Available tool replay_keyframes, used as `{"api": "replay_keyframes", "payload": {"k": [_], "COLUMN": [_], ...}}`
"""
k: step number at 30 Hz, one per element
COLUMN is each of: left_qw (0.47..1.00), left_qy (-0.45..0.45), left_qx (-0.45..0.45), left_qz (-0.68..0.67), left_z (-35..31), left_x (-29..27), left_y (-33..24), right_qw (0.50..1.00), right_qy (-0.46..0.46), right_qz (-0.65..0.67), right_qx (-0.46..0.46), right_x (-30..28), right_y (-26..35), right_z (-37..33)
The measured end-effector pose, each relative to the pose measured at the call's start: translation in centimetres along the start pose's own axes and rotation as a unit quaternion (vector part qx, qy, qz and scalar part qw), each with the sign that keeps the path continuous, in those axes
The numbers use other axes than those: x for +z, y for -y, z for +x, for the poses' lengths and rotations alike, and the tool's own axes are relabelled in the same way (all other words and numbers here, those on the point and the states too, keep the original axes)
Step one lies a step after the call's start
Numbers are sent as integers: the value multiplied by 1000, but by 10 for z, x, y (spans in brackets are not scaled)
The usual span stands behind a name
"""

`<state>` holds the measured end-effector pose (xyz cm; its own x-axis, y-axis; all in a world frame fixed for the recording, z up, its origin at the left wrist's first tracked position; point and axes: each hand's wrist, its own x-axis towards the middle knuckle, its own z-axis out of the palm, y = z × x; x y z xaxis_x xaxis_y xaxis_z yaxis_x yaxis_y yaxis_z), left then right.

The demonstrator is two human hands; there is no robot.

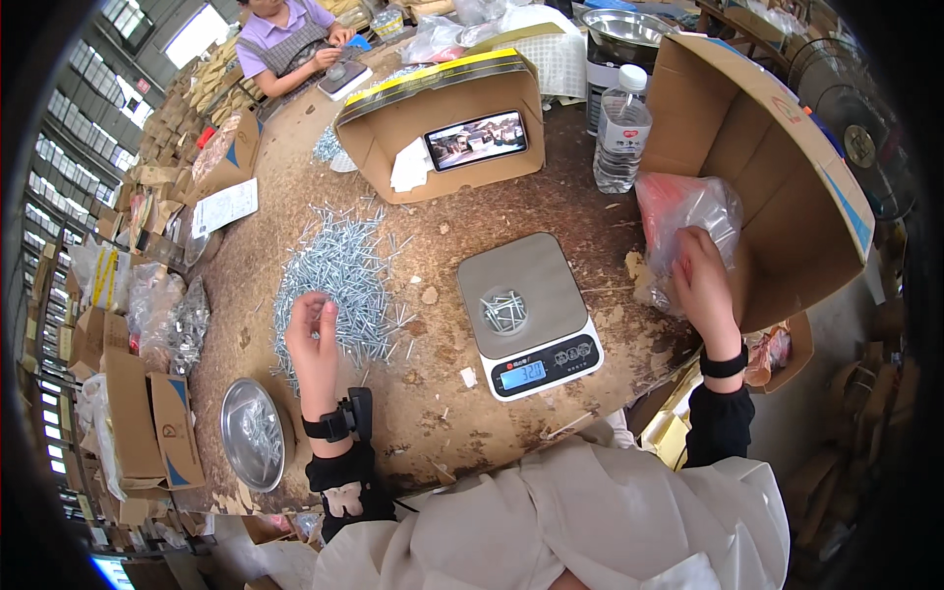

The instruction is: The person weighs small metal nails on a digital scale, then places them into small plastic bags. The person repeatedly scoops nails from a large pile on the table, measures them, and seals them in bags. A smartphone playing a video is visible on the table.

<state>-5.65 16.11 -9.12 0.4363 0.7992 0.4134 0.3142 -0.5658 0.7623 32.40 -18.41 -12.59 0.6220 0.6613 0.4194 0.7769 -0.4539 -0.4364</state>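
Note:
A loose pile of silver screws (339, 265) is spread over the left half of the worn table. At its near edge is my left hand (312, 332), thumb and fingers drawn together; what they hold, if anything, is hidden. My right hand (702, 285) is closed on a clear plastic bag (716, 211) at the opening of a cardboard box on the right. Between my hands stands a white digital scale (541, 369) with a grey plate and a lit display. A small round clear dish (521, 324) with several screws sits on its plate.
A metal bowl (229, 433) holding small clear bags or hardware stands near left. Behind the scale, a phone (477, 141) leans inside an open carton (393, 108). A water bottle (621, 138) stands beside the large cardboard box (787, 147). Another person (285, 44) works at the far left.

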Motion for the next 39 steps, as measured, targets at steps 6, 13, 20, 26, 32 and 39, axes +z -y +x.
{"api": "replay_keyframes", "payload": {"k": [6,13,20,26,32,39], "left_qw": [986,975,995,982,986,963], "left_qy": [-30,-74,-29,102,85,142], "left_qx": [23,53,75,99,128,202], "left_qz": [163,205,54,-122,-64,-106], "left_z": [-2,-4,-12,-24,-40,-59], "left_x": [-12,-8,18,84,86,69], "left_y": [24,13,-23,-71,-76,-80], "right_qw": [995,994,994,993,977,862], "right_qy": [-36,-43,-32,-101,-210,-167], "right_qz": [-86,-68,-87,13,33,478], "right_qx": [39,67,64,51,25,28], "right_x": [28,32,30,32,18,-18], "right_y": [-1,-4,0,-3,12,97], "right_z": [15,16,17,18,15,-2]}}
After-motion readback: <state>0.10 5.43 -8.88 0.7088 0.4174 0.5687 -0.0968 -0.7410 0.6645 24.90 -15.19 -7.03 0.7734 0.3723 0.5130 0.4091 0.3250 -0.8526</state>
